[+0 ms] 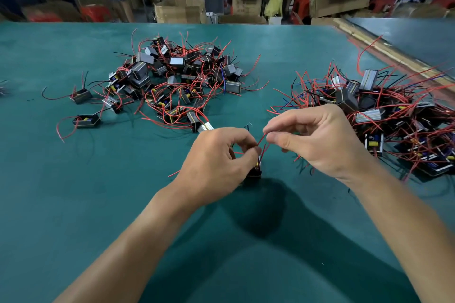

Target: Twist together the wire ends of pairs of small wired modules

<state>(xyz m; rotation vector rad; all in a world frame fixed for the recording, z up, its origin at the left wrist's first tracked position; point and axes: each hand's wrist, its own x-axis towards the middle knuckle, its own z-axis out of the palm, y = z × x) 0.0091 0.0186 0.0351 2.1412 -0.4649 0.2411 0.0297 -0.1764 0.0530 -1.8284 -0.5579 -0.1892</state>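
My left hand (219, 157) grips a small black wired module (254, 172) just above the green table, fingers curled over its top, so most of the module is hidden. Red wires (261, 141) rise from the module. My right hand (312, 140) pinches the upper ends of those red wires between thumb and forefinger, a little above and to the right of my left hand. Thin black wire tips poke up behind the fingers.
A big heap of modules with red wires (177, 79) lies at the table's middle back. Another heap (384, 118) spreads at the right, close to my right hand. Loose modules (86, 121) lie at the left. Cardboard boxes (181, 11) and people stand beyond the table (73, 179).
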